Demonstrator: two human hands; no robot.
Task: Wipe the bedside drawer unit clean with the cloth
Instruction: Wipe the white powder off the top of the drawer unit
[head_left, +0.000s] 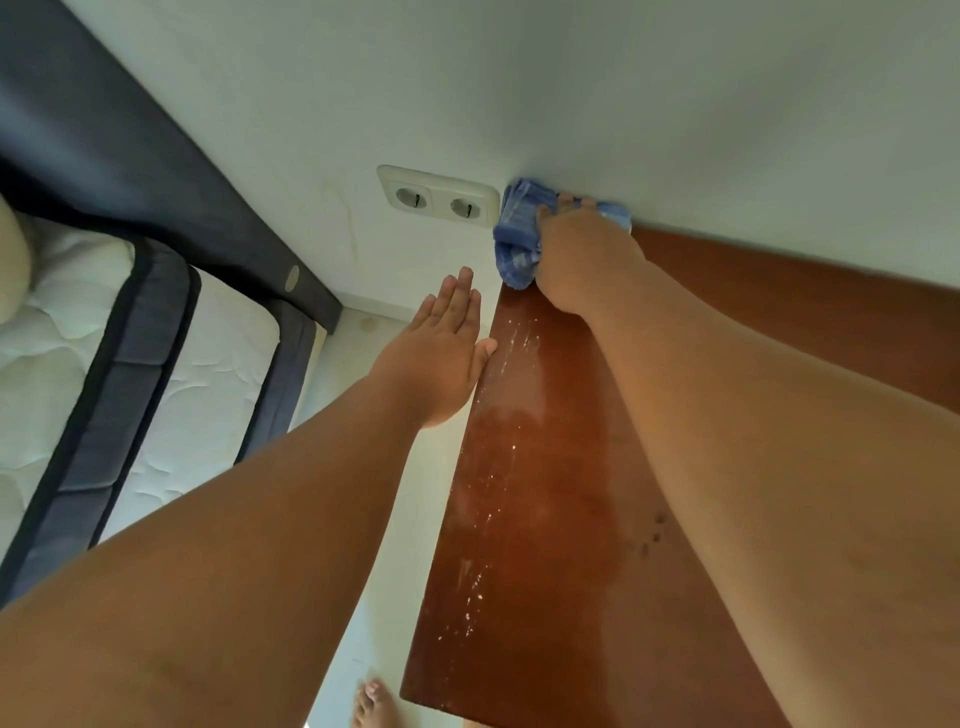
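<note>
The bedside drawer unit (524, 499) shows its reddish-brown wooden top, with pale specks and smears along its left side. My right hand (582, 260) grips a bunched blue cloth (517, 234) at the top's far left corner, against the wall. My left hand (441, 353) is flat with straight fingers, held just beyond the unit's left edge, its thumb at that edge. My right forearm covers much of the top's right part.
A white double wall socket (439, 200) sits on the wall just left of the cloth. A bed with a white mattress (62, 364) and dark frame (156, 171) stands to the left. A narrow strip of pale floor (358, 374) runs between bed and unit. A bare foot (371, 704) shows at the bottom.
</note>
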